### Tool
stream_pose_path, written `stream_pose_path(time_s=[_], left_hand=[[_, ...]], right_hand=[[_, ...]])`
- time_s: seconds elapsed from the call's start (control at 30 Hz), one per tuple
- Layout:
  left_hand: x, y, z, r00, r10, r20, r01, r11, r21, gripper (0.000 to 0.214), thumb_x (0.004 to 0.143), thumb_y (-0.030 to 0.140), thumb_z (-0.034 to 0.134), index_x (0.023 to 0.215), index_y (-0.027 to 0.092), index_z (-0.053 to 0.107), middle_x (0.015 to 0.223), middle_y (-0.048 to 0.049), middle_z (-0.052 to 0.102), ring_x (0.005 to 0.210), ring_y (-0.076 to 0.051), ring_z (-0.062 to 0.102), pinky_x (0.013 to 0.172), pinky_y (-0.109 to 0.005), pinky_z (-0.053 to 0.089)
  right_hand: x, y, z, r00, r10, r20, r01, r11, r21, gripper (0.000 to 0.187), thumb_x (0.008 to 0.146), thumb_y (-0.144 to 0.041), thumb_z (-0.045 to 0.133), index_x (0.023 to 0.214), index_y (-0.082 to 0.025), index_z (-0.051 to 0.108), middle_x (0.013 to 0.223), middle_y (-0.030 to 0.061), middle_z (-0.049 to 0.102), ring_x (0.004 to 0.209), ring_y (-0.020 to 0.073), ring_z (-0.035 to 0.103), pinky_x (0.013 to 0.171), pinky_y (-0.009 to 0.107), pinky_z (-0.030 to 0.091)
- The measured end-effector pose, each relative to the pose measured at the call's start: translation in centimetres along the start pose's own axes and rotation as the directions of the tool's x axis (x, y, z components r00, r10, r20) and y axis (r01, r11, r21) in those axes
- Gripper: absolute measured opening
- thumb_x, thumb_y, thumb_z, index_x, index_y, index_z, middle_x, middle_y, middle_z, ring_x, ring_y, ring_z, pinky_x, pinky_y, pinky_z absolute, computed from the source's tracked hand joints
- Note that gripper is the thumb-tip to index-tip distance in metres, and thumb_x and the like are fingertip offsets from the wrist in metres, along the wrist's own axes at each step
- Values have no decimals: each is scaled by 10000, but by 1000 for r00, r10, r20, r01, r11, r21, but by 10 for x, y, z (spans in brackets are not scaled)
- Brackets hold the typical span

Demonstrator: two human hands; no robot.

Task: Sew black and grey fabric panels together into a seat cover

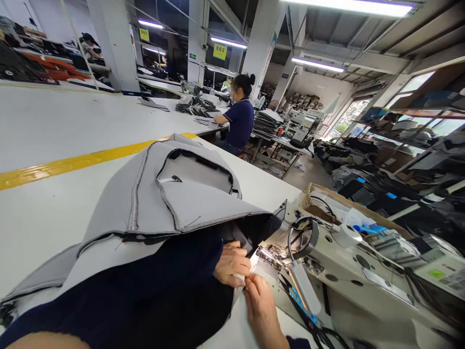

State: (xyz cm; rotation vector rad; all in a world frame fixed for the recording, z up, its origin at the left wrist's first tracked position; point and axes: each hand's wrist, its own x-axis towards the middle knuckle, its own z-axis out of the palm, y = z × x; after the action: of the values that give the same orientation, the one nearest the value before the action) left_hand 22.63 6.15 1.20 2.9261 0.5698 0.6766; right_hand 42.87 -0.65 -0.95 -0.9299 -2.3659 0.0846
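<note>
So, left hand (232, 264) and right hand (263, 305) both pinch cover (154, 203) edge; bulk sprawls left toward worktop (54, 218) far edge, left hand nearer, machine (345, 266) just right.

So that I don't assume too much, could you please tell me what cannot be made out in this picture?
From the head view:
Left hand and right hand: exactly what they touch, hidden by the hands themselves.
Gray piece: most of its inside, hidden under its top layer.
Scissors: handle ends, cut off by the bottom edge.
Green label: any print, too small.
</note>
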Motion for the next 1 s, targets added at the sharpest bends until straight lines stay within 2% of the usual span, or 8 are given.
stream_pose_path(time_s=[0.07, 0.17, 0.3, 0.4, 0.5, 0.8, 0.9, 1.0], left_hand=[[-1, -1, 0, 1000, 11, -14, -11, 1000, 24, 315, 815, 518, 519, 820, 208, 576, 944, 16, 662, 780, -161, 486, 740, -376, 270], [-1, -5, -5, 997, 52, -47, -52, 998, 18, 333, 846, 522, 474, 839, 209, 586, 1102, 3, 646, 1028, -226, 500, 881, -441, 255], [-1, -15, -9, 994, 105, -24, -107, 991, -75, 302, 910, 485, 392, 932, 264, 597, 1169, 36, 651, 1235, -239, 415, 1028, -522, 97], [0, -17, -7, 995, 102, 17, -100, 990, -103, 311, 912, 493, 401, 903, 262, 609, 1136, 30, 670, 1165, -229, 463, 979, -482, 174], [-1, -13, -4, 999, 53, -11, -53, 996, -71, 341, 893, 526, 423, 890, 238, 606, 1074, 23, 683, 1026, -207, 509, 843, -423, 255], [1, -5, -13, 999, 41, 25, -41, 999, -10, 356, 877, 540, 460, 904, 223, 620, 1079, 18, 666, 959, -186, 511, 763, -395, 250], [-2, -2, -13, 998, 43, 53, -43, 999, 4, 374, 886, 526, 425, 895, 202, 613, 1123, 2, 658, 992, -209, 513, 764, -408, 254], [-4, -4, -10, 995, 45, 94, -45, 999, 1, 457, 901, 558, 337, 912, 192, 611, 1122, -25, 659, 1001, -236, 510, 765, -423, 262]], right_hand=[[-4, -2, 5, 999, -25, -42, 23, 999, -39, 343, 871, -41, 404, 1178, -147, 516, 1013, 125, 572, 915, 208, 567, 738, 336, 530], [-4, -6, 6, 998, -37, -49, 33, 997, -74, 347, 860, -26, 402, 1174, -126, 510, 1014, 134, 570, 916, 211, 567, 736, 331, 532], [6, -11, -2, 1000, -27, -1, 27, 989, -144, 260, 838, -33, 410, 1036, -145, 536, 934, 108, 577, 820, 213, 556, 671, 337, 510], [12, -13, -5, 1000, -4, 14, 6, 980, -201, 266, 783, -2, 384, 936, -162, 532, 864, 90, 569, 759, 210, 534, 633, 328, 478], [12, -15, -3, 1000, 21, 22, -15, 970, -242, 295, 741, 13, 369, 914, -170, 523, 824, 80, 557, 714, 203, 511, 605, 313, 449], [5, -20, 3, 992, 81, 98, -51, 960, -276, 310, 723, 20, 361, 942, -141, 511, 846, 108, 546, 752, 227, 511, 634, 347, 458], [4, -40, -9, 968, 184, 172, -149, 969, -198, 279, 794, -79, 446, 1067, -110, 497, 981, 144, 545, 880, 254, 516, 728, 378, 481], [6, -55, -18, 942, 242, 232, -218, 968, -127, 507, 805, -273, 616, 1223, -61, 421, 1153, 188, 494, 1014, 288, 480, 843, 409, 470]])
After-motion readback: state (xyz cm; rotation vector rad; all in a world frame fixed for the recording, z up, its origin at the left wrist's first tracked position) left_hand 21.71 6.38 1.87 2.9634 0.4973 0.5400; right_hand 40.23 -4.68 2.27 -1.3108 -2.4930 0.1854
